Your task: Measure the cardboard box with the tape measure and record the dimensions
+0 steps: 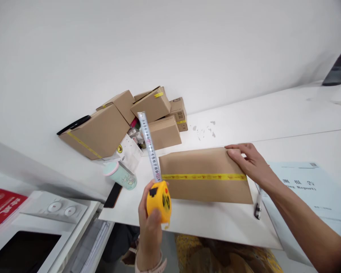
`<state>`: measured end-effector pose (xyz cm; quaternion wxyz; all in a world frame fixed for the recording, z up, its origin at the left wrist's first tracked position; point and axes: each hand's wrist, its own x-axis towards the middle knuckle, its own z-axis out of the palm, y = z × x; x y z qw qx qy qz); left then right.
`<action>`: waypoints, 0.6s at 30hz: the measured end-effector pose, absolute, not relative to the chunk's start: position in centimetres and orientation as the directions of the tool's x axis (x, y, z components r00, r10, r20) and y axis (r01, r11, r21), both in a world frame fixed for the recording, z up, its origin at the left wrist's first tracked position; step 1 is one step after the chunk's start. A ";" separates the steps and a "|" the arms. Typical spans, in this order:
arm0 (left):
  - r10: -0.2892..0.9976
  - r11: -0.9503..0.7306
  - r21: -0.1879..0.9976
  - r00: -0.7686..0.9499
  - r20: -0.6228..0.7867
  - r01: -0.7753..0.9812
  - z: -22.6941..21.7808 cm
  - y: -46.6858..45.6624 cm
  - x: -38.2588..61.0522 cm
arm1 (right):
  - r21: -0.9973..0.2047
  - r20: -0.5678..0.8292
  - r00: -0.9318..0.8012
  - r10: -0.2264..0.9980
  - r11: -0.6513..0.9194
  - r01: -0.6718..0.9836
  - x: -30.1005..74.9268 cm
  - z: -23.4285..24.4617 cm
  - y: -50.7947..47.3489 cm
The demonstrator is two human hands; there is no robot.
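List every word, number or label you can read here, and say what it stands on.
"ing Report)": on the pale blue sheet, its start hidden; the Chinese characters above it are too blurred to read.
"6 7 8 9": digits on the blade of the tape measure, near the case; the others blur.
Unreadable: print on the yellow strip across the flat box, labels on the stacked boxes, marks on the red booklet.

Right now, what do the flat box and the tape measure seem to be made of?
Flat box: matte brown cardboard, apparently, sealed by glossy yellow tape. Tape measure: yellow case looks like smooth plastic; its stiff white blade could be painted metal.
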<state>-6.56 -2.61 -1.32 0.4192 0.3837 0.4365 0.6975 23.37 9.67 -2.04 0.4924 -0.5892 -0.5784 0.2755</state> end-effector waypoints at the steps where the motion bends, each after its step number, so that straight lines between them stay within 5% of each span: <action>1: 0.939 -0.232 0.933 -0.313 0.141 -0.274 -1.6 -3.3 -5.6 | -0.916 0.235 0.161 0.959 0.163 0.367 23.2 -1.7 10.3; 6: 0.998 0.006 0.941 -0.057 -0.027 -0.337 -4.5 -5.6 -1.1 | -0.986 0.101 0.049 0.994 0.094 0.139 22.8 -0.8 11.9; 18: 0.995 0.104 0.940 0.037 -0.097 -0.324 -7.0 -6.6 1.2 | -0.959 0.197 0.064 0.978 0.179 0.220 22.9 -1.2 12.9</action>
